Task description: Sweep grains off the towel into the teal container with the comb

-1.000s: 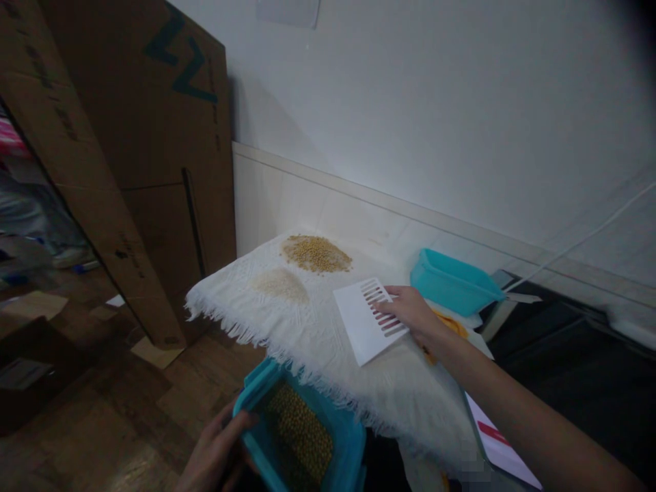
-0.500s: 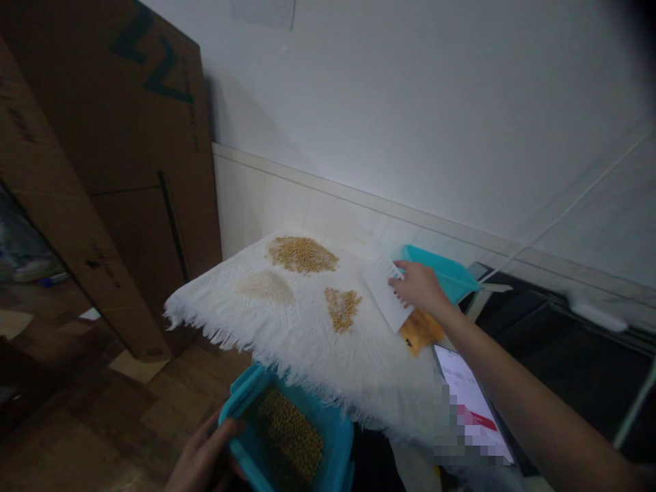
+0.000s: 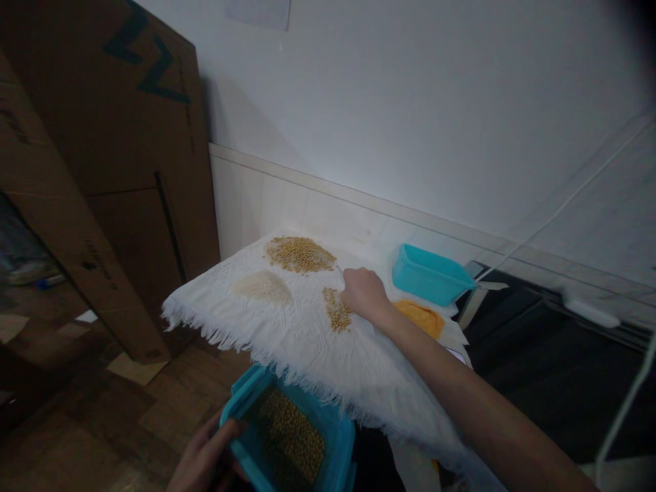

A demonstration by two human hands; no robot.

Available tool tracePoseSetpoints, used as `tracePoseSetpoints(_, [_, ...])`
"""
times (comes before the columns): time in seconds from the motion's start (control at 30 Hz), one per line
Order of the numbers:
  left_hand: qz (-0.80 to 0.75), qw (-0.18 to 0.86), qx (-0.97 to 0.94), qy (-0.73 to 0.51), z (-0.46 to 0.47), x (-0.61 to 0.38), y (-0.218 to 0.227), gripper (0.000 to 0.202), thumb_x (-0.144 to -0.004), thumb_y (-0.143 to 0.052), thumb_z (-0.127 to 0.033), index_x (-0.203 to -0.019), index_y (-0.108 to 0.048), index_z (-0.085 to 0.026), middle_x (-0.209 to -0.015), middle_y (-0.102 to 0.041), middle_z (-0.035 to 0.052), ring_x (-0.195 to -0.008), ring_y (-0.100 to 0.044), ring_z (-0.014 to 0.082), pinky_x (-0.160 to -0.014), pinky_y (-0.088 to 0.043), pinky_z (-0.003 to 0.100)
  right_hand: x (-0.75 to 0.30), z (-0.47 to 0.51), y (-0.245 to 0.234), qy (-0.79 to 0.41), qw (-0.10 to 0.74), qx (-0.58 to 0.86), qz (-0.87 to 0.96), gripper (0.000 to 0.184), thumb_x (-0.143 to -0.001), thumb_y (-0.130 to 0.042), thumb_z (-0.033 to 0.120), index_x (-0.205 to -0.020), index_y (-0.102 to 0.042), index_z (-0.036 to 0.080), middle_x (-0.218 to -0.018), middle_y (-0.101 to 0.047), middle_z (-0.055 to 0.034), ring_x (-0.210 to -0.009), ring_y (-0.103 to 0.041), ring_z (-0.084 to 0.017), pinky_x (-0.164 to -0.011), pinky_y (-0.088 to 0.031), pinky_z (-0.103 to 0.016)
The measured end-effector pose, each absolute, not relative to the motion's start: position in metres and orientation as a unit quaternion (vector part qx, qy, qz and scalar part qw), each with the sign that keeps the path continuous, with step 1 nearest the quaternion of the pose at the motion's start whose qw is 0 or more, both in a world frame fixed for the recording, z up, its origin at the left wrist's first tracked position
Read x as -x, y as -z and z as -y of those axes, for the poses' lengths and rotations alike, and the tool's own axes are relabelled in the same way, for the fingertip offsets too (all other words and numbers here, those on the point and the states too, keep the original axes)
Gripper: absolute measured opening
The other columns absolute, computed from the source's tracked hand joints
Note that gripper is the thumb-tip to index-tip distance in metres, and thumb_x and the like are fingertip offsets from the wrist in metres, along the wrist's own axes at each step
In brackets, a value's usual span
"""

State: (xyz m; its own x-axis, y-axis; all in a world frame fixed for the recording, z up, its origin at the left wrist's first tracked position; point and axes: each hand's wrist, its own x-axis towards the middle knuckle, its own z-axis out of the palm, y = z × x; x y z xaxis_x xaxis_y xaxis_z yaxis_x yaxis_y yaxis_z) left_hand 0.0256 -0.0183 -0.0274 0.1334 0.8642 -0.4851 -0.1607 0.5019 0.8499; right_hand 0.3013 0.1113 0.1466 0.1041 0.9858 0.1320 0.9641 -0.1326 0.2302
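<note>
On white cloth, beans lie just beside the right hand, its grip hidden; the left hand clamps a blue bin.

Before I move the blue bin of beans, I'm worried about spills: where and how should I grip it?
Probably pinch the blue bin at its right rim, from the right: its top is open, the left hand holds the left rim, fringe overlaps the far edge.

Fringed white cloth, two bean piles, pale grain, turquoise bin, orange item
</note>
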Motion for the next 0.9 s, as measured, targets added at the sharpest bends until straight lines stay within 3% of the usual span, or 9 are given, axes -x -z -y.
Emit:
tracePoseSetpoints(0.27, [-0.553,0.671,-0.308,-0.386,0.018,-0.026,0.023,0.04,-0.072,-0.075,-0.057,-0.086,-0.063,-0.022,-0.04,-0.061,0.0003,-0.024,-0.031,0.0039,-0.03,-0.015,0.012,-0.257,-0.117,-0.148,-0.126,0.039,-0.718,-0.684,0.032,-0.089,-0.052,0.01,-0.11,-0.076,0.012,-0.105,-0.076,-0.0212,-0.101,-0.075,-0.028,-0.082,-0.057,-0.033])
tracePoseSetpoints(0.5, [-0.543,0.674,-0.322,-0.383,0.014,-0.019,0.033,0.045,-0.069,-0.075,-0.063,-0.076,-0.061,-0.021,-0.039,-0.06,0.0013,-0.026,-0.032,0.0042,-0.03,-0.016,0.012,-0.256,-0.108,-0.146,-0.126,0.039,-0.713,-0.689,0.029,-0.086,-0.054,0.013,-0.107,-0.075,0.013,-0.102,-0.076,-0.0205,-0.097,-0.075,-0.031,-0.079,-0.057,-0.036])
tracePoseSetpoints(0.63, [-0.535,0.682,-0.313,-0.387,0.012,-0.019,0.035,0.041,-0.07,-0.076,-0.058,-0.079,-0.063,-0.02,-0.039,-0.061,0.0015,-0.026,-0.035,0.0045,-0.03,-0.018,0.012,-0.274,-0.106,-0.151,-0.137,0.035,-0.721,-0.678,0.031,-0.09,-0.05,0.016,-0.113,-0.072,0.014,-0.101,-0.076,-0.0198,-0.096,-0.075,-0.032,-0.077,-0.056,-0.037])
tracePoseSetpoints(0.9, [-0.549,0.677,-0.311,-0.378,0.014,-0.021,0.024,0.036,-0.073,-0.072,-0.054,-0.081,-0.06,-0.021,-0.039,-0.064,0.0045,-0.024,-0.03,0.0037,-0.029,-0.015,0.011,-0.332,-0.14,-0.159,-0.121,-0.057,-0.696,-0.705,0.035,-0.098,-0.052,0.029,-0.127,-0.071,0.027,-0.117,-0.078,-0.0088,-0.109,-0.072,-0.025,-0.089,-0.049,-0.032])
